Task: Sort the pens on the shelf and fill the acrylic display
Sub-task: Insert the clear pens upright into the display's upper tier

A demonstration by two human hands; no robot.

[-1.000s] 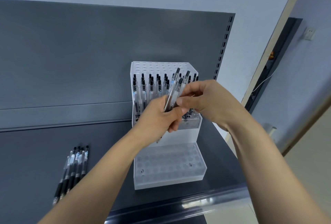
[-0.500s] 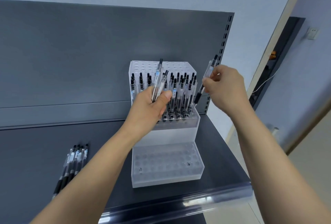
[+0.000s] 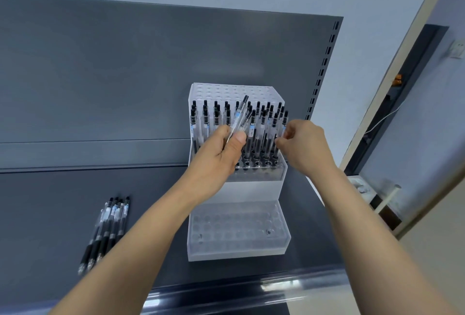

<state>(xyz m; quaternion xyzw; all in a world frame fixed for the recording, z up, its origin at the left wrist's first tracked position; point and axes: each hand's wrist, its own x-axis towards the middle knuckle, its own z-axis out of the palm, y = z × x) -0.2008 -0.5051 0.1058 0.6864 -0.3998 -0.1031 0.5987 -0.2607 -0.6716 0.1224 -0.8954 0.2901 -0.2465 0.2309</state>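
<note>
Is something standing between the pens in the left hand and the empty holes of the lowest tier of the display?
Nothing visible does. The left hand holds its pens in front of the filled middle tier, and the lowest tier below is open from above.

Dark grey metal shelf (image 3: pixel 63 214), flat deck with a glossy front lip and a matching grey back panel. Two things rest directly on it. Right of centre: a stepped clear acrylic display (image 3: pixel 239 233), its back close to the rear panel, its lowest tier toward the front edge. Left, well apart from the display: a small bundle of loose pens (image 3: pixel 107 230) lying flat, side by side and touching, black grips pointing toward the front lip.
</note>
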